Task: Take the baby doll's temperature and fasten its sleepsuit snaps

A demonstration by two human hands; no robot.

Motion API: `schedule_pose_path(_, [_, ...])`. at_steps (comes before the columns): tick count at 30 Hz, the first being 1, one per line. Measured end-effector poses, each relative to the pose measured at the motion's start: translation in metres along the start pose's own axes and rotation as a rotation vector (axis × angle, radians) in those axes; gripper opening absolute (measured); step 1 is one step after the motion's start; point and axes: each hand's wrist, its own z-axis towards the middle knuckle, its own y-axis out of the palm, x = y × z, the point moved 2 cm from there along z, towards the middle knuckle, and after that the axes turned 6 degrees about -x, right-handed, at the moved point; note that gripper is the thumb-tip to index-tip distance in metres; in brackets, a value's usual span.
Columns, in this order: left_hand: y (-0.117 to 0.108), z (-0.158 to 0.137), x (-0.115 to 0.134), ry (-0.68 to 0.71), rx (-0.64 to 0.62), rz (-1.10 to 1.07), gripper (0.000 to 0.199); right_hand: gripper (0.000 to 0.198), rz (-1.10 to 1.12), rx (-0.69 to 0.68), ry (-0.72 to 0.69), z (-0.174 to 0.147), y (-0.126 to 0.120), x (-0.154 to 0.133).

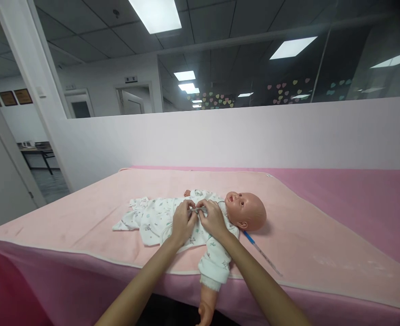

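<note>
A baby doll point(250, 210) lies on its back, its head to the right, dressed in a white printed baby gown point(157, 219). At the chest of the gown, my left hand point(183, 222) and my right hand point(213, 219) come together. Both have closed fingers pinching a thin pale tie string point(195, 210) between them. One sleeved arm of the doll point(215, 262) hangs toward me over the table's front edge, below my right forearm. The tie's exact shape is partly hidden by my fingers.
A thin stick with a blue end point(250, 239), perhaps a thermometer, lies beside the doll's head. Under everything is a peach mat point(94, 203) over a pink cover point(366, 203). A white half wall with glass point(237, 136) stands behind; a door point(2, 172) is at left.
</note>
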Motion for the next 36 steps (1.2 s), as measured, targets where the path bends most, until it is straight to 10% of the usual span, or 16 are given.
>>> schedule_pose_path(36, [0.002,-0.003,0.001,0.005,0.051,-0.213,0.012,0.002,-0.24,0.069,-0.1,-0.004,-0.001,-0.007])
